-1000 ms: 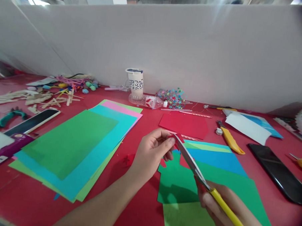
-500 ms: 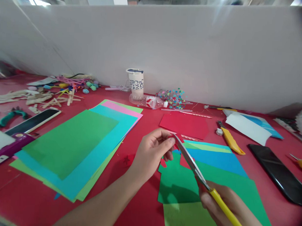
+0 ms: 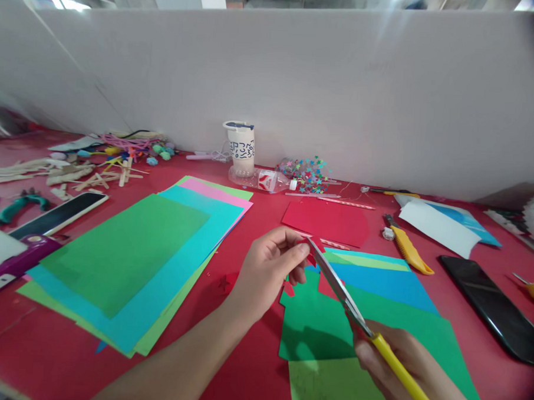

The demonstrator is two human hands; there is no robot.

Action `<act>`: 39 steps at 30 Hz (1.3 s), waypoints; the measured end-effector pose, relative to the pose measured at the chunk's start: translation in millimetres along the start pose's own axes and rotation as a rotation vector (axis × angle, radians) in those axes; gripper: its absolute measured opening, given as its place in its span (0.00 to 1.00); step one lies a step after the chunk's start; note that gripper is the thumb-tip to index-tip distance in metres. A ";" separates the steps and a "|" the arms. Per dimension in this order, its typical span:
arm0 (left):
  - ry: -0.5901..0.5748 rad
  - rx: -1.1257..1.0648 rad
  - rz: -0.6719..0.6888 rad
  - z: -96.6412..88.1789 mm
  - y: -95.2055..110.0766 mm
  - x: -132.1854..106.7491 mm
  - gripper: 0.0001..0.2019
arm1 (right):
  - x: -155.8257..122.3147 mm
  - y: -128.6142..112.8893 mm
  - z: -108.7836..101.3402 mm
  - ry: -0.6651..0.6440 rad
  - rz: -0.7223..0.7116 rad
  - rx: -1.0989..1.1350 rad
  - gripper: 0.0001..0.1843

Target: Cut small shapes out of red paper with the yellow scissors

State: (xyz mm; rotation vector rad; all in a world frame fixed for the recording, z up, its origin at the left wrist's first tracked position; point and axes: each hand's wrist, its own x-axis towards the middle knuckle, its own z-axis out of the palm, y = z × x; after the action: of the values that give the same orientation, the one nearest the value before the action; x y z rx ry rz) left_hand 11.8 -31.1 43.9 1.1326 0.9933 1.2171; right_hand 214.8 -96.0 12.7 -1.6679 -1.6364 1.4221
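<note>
My right hand (image 3: 401, 359) is closed around the yellow handles of a pair of scissors (image 3: 340, 291). Their metal blades point up and to the left, with the tips at my left fingertips. My left hand (image 3: 275, 262) pinches a small piece of red paper (image 3: 311, 258), mostly hidden behind the fingers and blades. Below lie red paper scraps (image 3: 329, 285) on a green sheet (image 3: 319, 326), with blue and light green sheets around it. A red paper star (image 3: 223, 282) rests on the red table left of my left wrist.
A stack of coloured sheets (image 3: 132, 247) covers the left side. Behind stand a patterned cup (image 3: 241, 149) and a lying plastic bottle (image 3: 268, 180). A yellow utility knife (image 3: 409, 247) and a black phone (image 3: 487, 307) lie right. Pliers (image 3: 21, 207) and craft sticks are far left.
Almost nothing differs. Both hands, the scissors and the red paper stay in nearly the same place.
</note>
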 end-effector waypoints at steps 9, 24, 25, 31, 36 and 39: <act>-0.097 -0.175 -0.071 1.8 -5.1 -0.4 0.06 | 5.8 0.4 -1.5 0.012 -0.102 -0.025 0.31; -0.013 -0.276 -0.062 -4.2 -2.5 3.2 0.04 | -1.6 -5.2 2.2 0.108 -0.087 0.052 0.31; -0.028 -0.245 -0.053 -4.3 -1.8 3.0 0.05 | -2.8 -6.9 1.8 0.128 -0.086 0.062 0.31; -0.278 0.079 -0.200 8.2 -3.6 -6.9 0.04 | 1.0 -10.7 -5.5 0.151 -0.072 0.105 0.26; -0.490 0.358 -0.178 22.3 -14.8 -19.3 0.04 | 6.4 -7.6 -6.7 0.145 -0.029 0.109 0.14; -0.558 0.437 -0.152 25.1 -20.5 -23.4 0.03 | 7.5 -5.2 -3.5 0.134 -0.012 0.107 0.08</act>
State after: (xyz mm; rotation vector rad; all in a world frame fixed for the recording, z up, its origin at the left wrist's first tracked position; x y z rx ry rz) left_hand 37.5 -57.1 27.7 1.5924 0.9048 0.5144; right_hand 213.7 -86.8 15.7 -1.6530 -1.4685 1.3370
